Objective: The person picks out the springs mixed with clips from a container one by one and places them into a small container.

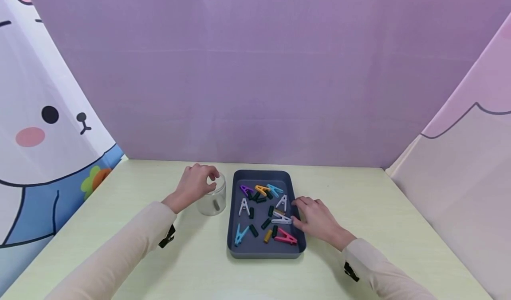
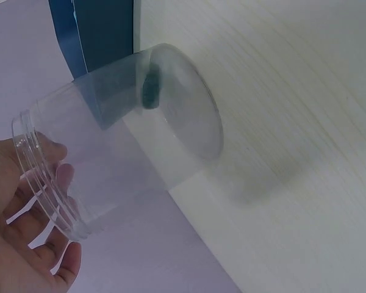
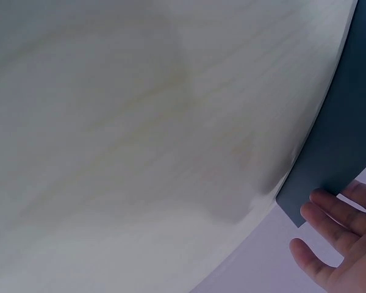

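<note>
A clear jar (image 1: pixel 205 206) stands left of a dark grey tray (image 1: pixel 263 254). Inside the jar, at its bottom, lies one small dark green cylinder (image 2: pixel 150 90). My left hand (image 1: pixel 194 183) is at the jar's mouth, thumb and fingertips apart and loosely bent, nothing visible between them. My right hand (image 1: pixel 318 219) rests at the tray's right rim, fingers spread; in the right wrist view its fingers lie along the tray's outer wall. The tray holds several clips, among them a pink clip (image 1: pixel 285 237), plus several dark green cylinders (image 1: pixel 253 230) and a gold-brown cylinder (image 1: pixel 268 236).
The jar and tray stand on a pale wood-grain table (image 1: pixel 159 264). A purple backdrop (image 1: pixel 255 78) rises behind the table's far edge. Printed cloth (image 1: pixel 40 82) hangs at the left, and more cloth (image 1: pixel 467 167) at the right.
</note>
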A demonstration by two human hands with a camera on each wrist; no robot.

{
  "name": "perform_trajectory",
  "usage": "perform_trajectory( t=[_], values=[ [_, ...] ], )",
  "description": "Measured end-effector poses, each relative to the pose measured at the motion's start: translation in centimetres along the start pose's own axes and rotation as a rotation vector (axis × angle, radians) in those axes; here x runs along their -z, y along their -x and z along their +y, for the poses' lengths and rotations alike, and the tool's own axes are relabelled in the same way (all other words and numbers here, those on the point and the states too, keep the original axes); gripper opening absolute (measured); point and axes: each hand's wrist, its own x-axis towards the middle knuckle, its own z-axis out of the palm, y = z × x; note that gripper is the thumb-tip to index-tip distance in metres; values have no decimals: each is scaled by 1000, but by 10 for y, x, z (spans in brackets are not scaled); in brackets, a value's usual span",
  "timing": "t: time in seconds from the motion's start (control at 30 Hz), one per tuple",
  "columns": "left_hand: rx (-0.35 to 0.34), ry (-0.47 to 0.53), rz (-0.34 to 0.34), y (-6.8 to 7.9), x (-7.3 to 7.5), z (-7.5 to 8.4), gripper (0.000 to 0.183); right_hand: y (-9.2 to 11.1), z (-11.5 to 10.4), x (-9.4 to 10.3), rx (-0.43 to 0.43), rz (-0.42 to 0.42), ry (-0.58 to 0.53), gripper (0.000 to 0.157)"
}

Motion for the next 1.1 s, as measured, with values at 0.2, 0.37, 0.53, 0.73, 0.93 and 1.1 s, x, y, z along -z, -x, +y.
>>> perform_trajectory(
  t=[0.2,0.37,0.53,0.73,0.93,1.1],
  values=[
    [-18,-12,27,2,0,2,21,0,0,1,-7,-8,-6,38],
    [-50,-20,81,4,2,6,20,1,-1,1,-11,-11,-10,39],
    [-61,-2,88,3,7,12,20,1,-1,0,-13,-12,-11,39],
    [-90,14,75,2,11,21,20,2,-1,2,-9,-6,-13,38],
    [-132,17,73,4,11,38,21,2,-2,3,-15,-14,-13,39],
    [-171,-17,38,8,8,52,20,2,-2,3,-13,-12,-15,39]
  ],
)
